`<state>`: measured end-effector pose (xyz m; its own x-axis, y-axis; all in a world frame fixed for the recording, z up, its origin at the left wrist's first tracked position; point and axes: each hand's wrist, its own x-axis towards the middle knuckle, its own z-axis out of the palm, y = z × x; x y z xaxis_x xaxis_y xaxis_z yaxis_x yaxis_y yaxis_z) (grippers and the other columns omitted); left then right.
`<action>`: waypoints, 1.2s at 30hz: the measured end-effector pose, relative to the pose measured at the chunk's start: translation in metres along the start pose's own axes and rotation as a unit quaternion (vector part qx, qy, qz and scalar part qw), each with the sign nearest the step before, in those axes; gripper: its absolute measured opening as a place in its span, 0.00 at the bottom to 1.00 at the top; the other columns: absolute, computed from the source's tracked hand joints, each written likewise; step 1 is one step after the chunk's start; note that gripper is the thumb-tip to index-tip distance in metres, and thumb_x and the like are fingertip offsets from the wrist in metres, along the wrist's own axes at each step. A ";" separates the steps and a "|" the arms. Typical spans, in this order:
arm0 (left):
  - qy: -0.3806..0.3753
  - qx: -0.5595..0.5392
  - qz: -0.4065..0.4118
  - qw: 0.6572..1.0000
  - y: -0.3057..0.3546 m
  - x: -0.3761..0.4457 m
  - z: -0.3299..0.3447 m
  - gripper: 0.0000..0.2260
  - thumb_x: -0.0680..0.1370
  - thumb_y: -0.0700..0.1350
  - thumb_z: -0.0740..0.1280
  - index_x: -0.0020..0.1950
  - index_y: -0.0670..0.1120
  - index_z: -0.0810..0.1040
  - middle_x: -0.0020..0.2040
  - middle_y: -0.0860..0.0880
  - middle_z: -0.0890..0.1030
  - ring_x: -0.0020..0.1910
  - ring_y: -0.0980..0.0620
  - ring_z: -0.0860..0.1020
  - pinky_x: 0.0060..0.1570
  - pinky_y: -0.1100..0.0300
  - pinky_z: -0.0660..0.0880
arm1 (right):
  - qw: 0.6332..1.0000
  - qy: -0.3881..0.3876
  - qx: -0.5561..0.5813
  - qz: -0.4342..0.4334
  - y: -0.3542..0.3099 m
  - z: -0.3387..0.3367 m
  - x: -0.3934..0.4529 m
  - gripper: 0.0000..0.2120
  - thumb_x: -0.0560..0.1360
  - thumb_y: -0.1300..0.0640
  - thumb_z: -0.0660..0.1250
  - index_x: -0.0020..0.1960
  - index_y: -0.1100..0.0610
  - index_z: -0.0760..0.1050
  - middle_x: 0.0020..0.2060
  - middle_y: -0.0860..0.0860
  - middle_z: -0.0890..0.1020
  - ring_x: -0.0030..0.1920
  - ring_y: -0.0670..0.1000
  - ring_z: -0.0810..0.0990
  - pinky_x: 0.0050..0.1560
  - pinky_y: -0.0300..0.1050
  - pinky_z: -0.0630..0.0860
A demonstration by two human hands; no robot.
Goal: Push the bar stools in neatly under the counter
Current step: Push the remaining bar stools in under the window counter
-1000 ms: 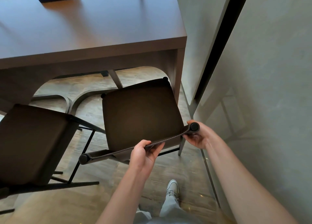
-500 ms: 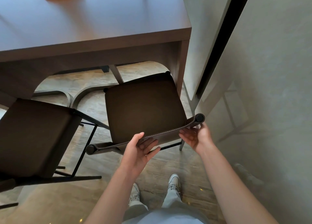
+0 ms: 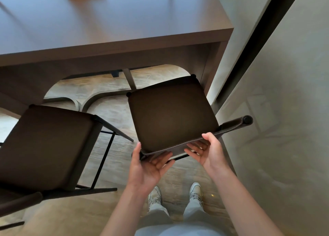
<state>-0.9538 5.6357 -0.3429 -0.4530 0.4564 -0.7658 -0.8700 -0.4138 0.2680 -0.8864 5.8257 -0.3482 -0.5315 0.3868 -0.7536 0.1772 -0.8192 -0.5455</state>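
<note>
Right stool (image 3: 170, 116) set at the surface (image 3: 114, 33) edge, backrest (image 3: 229, 125) pressed by open left hand (image 3: 147, 166) and open right hand (image 3: 208, 152), second stool (image 3: 46, 146) angled out at left

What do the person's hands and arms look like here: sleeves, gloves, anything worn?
Both hands are bare: no gloves on the left hand or the right hand, and no rings or watch that I can see. Both forearms are uncovered as far as the frame shows, with no sleeve in view. Lower down, light grey trousers and pale lace-up sneakers show.
</note>
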 end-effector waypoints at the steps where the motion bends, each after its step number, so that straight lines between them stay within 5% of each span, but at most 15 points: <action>1: -0.006 0.009 -0.011 1.000 0.003 -0.002 -0.003 0.38 0.73 0.63 0.68 0.73 0.36 0.72 0.64 0.32 0.79 0.65 0.33 0.78 0.63 0.37 0.75 | 1.000 0.007 -0.014 0.000 0.006 0.008 -0.001 0.10 0.79 0.57 0.65 0.57 0.62 0.75 0.49 0.60 0.81 0.54 0.60 0.83 0.53 0.59 0.82; 5: -0.044 -0.015 -0.063 0.997 0.023 -0.005 -0.020 0.42 0.72 0.68 0.66 0.72 0.36 0.72 0.68 0.32 0.76 0.68 0.33 0.76 0.64 0.36 0.75 | 0.998 0.050 -0.044 0.009 0.031 0.040 0.000 0.18 0.78 0.58 0.68 0.65 0.63 0.74 0.52 0.60 0.83 0.52 0.58 0.85 0.51 0.55 0.84; 11: 0.007 -0.019 -0.108 0.994 0.038 0.001 -0.023 0.33 0.77 0.60 0.67 0.71 0.35 0.73 0.65 0.31 0.78 0.64 0.33 0.78 0.59 0.41 0.79 | 0.995 0.091 -0.034 -0.003 0.039 0.062 -0.002 0.08 0.80 0.61 0.63 0.58 0.61 0.71 0.44 0.59 0.82 0.43 0.56 0.84 0.47 0.56 0.83; 15: 0.056 -0.048 -0.109 0.991 0.049 0.015 -0.026 0.28 0.79 0.53 0.68 0.70 0.34 0.73 0.61 0.32 0.81 0.64 0.35 0.79 0.57 0.42 0.80 | 0.996 0.077 -0.048 0.008 0.030 0.063 -0.003 0.13 0.79 0.64 0.64 0.63 0.64 0.71 0.48 0.62 0.81 0.46 0.60 0.84 0.51 0.60 0.82; 19: 0.067 -0.023 -0.095 0.993 0.042 0.028 -0.024 0.23 0.80 0.49 0.68 0.70 0.37 0.75 0.61 0.34 0.82 0.61 0.34 0.81 0.50 0.39 0.81 | 0.998 0.056 -0.031 0.028 0.022 0.060 -0.004 0.08 0.79 0.62 0.65 0.57 0.63 0.73 0.48 0.62 0.81 0.48 0.62 0.83 0.54 0.62 0.81; 26: 0.056 -0.041 -0.091 0.993 0.047 0.040 -0.027 0.23 0.77 0.39 0.65 0.73 0.35 0.73 0.65 0.32 0.78 0.64 0.30 0.77 0.37 0.47 0.84 | 0.998 0.040 -0.037 0.034 0.011 0.063 0.002 0.08 0.77 0.70 0.58 0.54 0.67 0.72 0.46 0.63 0.81 0.45 0.63 0.83 0.46 0.62 0.82; 36: 0.034 -0.016 -0.098 0.995 0.124 0.048 -0.004 0.20 0.76 0.36 0.64 0.68 0.33 0.76 0.61 0.29 0.79 0.61 0.28 0.78 0.38 0.48 0.85 | 1.000 -0.001 -0.015 -0.011 0.011 0.114 0.011 0.09 0.78 0.72 0.58 0.55 0.71 0.74 0.53 0.67 0.81 0.53 0.65 0.84 0.58 0.64 0.80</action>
<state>-1.0824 5.6033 -0.3492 -0.2611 0.4763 -0.8396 -0.9331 -0.3473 0.0931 -0.9849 5.7724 -0.3207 -0.5372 0.4044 -0.7402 0.1898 -0.7971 -0.5733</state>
